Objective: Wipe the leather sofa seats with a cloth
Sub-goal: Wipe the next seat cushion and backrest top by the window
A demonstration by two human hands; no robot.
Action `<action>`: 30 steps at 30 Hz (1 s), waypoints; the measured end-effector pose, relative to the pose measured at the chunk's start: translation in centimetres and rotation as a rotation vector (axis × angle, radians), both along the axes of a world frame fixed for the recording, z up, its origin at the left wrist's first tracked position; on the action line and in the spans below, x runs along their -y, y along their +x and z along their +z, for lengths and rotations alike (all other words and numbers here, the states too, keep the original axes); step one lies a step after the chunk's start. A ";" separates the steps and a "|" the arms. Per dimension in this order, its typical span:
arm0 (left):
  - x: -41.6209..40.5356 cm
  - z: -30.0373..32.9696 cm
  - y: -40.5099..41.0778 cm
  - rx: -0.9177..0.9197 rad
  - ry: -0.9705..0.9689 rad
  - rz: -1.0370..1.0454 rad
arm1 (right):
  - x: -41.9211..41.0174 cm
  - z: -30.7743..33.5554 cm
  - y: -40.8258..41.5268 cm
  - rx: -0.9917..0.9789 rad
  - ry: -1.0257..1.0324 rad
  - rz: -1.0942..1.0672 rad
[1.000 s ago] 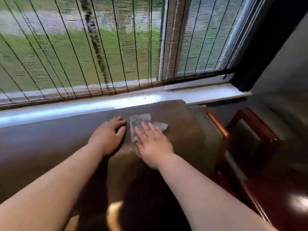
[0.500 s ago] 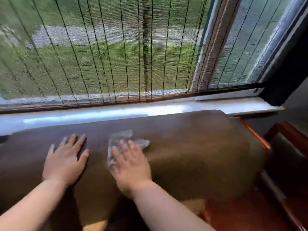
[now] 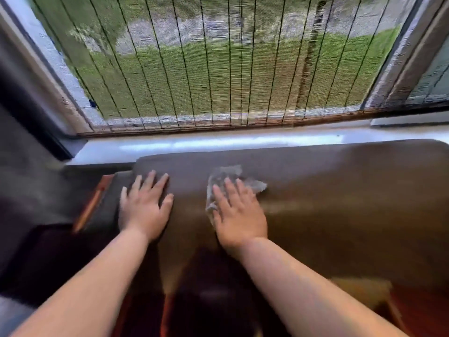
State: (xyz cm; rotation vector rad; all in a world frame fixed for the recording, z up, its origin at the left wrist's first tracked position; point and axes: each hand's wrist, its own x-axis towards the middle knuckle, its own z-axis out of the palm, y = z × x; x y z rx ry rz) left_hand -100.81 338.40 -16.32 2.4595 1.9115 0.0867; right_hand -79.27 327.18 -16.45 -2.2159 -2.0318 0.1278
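Observation:
The brown leather sofa back (image 3: 340, 190) runs across the middle of the head view, below the window. A small grey cloth (image 3: 228, 175) lies flat on its top, pressed down by my right hand (image 3: 238, 212) with straight, spread fingers; the cloth shows beyond the fingertips and at the hand's left side. My left hand (image 3: 145, 207) rests flat on the leather near the sofa's left end, a hand's width from the cloth, holding nothing.
A white window sill (image 3: 218, 144) runs just behind the sofa, with a bamboo blind (image 3: 218, 69) over the window above. A reddish wooden armrest (image 3: 91, 205) marks the sofa's left end. Dark wall stands at the far left.
Both hands and the cloth have slid left along the sofa top, and the view has turned left. The left hand now lies near the sofa's left end.

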 end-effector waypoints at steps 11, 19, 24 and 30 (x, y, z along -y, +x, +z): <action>-2.9 -1.2 -5.8 0.159 0.083 -0.270 | -2.7 -1.1 -3.3 0.076 0.098 -0.209; -3.5 -2.7 -6.2 0.314 0.098 -0.253 | -3.3 -4.0 -9.2 0.114 0.258 0.230; -2.8 -2.4 -5.8 0.306 0.129 -0.179 | -0.8 -3.8 -3.2 0.056 0.280 -0.326; -3.1 -2.7 -5.9 0.294 0.123 -0.208 | -3.6 -5.6 -13.8 0.111 0.365 0.015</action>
